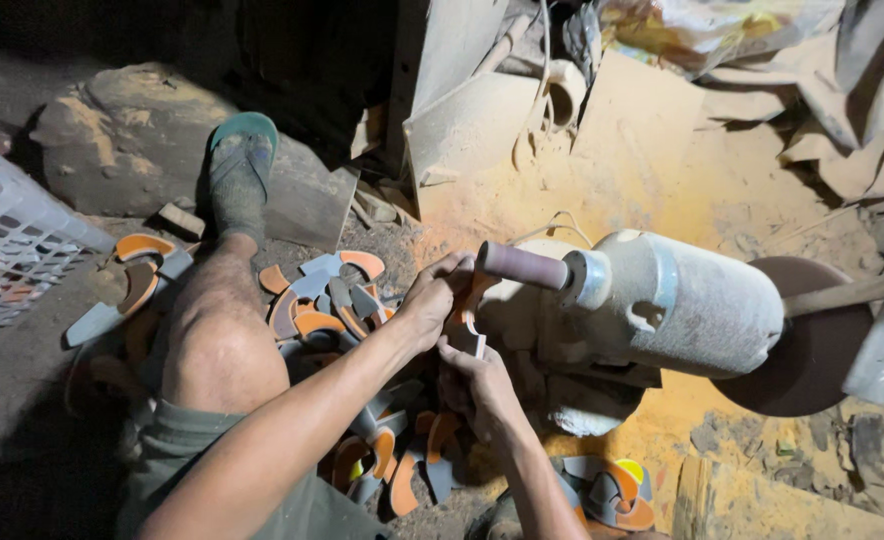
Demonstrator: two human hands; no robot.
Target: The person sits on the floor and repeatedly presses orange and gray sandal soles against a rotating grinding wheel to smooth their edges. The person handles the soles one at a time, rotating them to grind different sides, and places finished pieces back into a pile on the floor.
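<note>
We hold a curved orange and grey sole-shaped piece [465, 322] up against the dusty cylindrical sanding drum [522, 265] that sticks out from the left end of the pale, dust-coated electric motor [682, 305]. Our left hand [432, 300] has its grip closed over the upper part of the piece, fingers curled right beside the drum, while our right hand [477, 385] has its grip closed on the lower end from beneath, so the piece sits between both hands just at the drum's underside. How tightly each finger presses we cannot tell, since the piece is mostly hidden by our hands. Below and to the left of our hands lies a loose heap of similar curved orange and grey cut pieces [327, 300] on the dirt floor [22, 390], spreading around our bare knee [217, 345] and on toward our foot in a teal rubber sandal [243, 160]. More of the same pieces [612, 490] lie near our right forearm. A white plastic lattice basket [12, 245] stands at the far left. Orange sanding dust [652, 160] coats the ground behind the motor, and a dark round disc [812, 350] sits at the motor's right end.
</note>
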